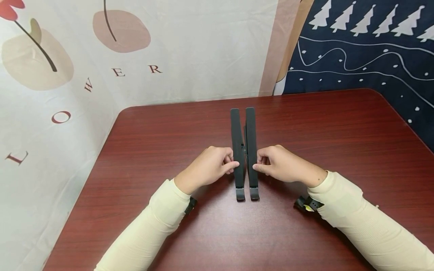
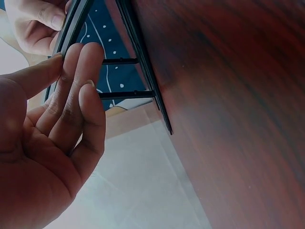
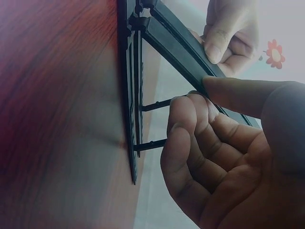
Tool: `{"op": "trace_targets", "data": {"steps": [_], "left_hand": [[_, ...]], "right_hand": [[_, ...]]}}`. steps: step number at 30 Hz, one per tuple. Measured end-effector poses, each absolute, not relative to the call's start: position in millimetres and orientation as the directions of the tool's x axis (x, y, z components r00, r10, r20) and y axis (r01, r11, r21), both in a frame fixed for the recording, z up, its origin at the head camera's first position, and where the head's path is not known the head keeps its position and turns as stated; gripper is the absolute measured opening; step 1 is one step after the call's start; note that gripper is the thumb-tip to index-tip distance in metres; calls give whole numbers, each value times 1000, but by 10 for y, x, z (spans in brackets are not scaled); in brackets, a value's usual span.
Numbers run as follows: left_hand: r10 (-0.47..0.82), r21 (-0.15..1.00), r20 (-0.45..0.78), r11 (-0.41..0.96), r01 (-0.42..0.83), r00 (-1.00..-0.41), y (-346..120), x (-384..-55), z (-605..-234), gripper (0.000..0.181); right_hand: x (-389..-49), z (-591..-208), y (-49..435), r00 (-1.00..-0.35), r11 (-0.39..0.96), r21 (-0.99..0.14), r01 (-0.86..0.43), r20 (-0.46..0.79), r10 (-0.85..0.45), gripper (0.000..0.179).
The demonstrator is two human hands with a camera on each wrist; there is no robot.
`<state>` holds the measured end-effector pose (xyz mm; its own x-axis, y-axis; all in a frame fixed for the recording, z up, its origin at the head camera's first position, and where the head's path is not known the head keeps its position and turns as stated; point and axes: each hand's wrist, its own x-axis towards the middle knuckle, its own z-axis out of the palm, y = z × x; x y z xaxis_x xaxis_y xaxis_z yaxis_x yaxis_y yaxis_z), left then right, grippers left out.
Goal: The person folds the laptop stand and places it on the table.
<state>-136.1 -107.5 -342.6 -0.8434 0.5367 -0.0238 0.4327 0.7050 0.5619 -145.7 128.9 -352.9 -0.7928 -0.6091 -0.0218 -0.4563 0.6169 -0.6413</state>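
A black folding laptop stand (image 1: 251, 146) stands on the table, its two long arms close together and nearly parallel. Small upturned lips (image 1: 240, 194) end the arms on the near side. In the side views the upper arms (image 3: 176, 47) slope up from the base bars (image 3: 129, 95), with thin struts (image 2: 125, 95) between them. My left hand (image 1: 213, 163) pinches the left arm between thumb and fingers. On the other side, my right hand (image 1: 279, 163) pinches the right arm the same way, thumb on its top edge.
The stand rests on a dark red wooden table (image 1: 162, 131) with rounded corners. Behind it hangs a pale cloth (image 1: 203, 49) with printed letters and flowers. A navy cloth (image 1: 356, 56) with white trees hangs at the back right.
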Motion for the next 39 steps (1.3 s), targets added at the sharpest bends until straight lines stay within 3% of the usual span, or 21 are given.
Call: {"op": "trace_targets", "data": {"steps": [39], "left_hand": [[554,566,-11,690,451,-833,-1052,-1339,-3438,17]], "right_hand": [[-1404,-3512,1241,-795,617,-657,-434,-43,-605,23]]}}
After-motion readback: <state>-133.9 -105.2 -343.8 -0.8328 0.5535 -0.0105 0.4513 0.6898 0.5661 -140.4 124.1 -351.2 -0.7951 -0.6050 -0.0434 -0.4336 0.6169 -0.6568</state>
